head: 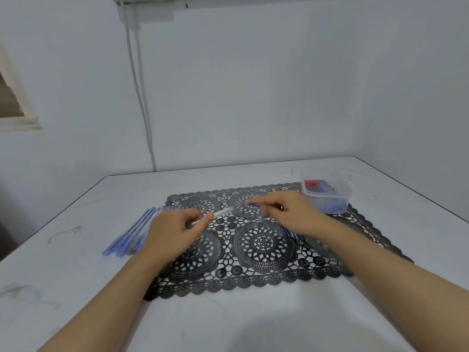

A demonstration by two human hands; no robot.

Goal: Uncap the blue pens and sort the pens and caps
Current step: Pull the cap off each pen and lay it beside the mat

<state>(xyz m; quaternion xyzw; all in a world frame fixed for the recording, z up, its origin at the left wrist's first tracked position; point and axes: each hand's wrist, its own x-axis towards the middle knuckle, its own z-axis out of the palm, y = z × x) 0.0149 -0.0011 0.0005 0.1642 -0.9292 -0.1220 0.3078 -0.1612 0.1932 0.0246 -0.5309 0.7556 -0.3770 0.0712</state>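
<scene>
My left hand point(175, 231) grips a clear-barrelled pen point(222, 212) whose bare end points right, over the black lace placemat point(256, 252). My right hand point(291, 212) pinches a blue cap point(253, 204) a short way off the pen's end. A row of several blue pens point(132, 232) lies left of my left hand, half on the mat. A loose blue cap point(260, 219) stands on the mat between my hands. More blue pens point(294, 233) show from under my right wrist, mostly hidden.
A clear plastic tub point(327, 191) holding blue and red pieces stands at the mat's far right corner. The white table point(76, 288) has its edges at the left and far right. A wall with a cable rises behind.
</scene>
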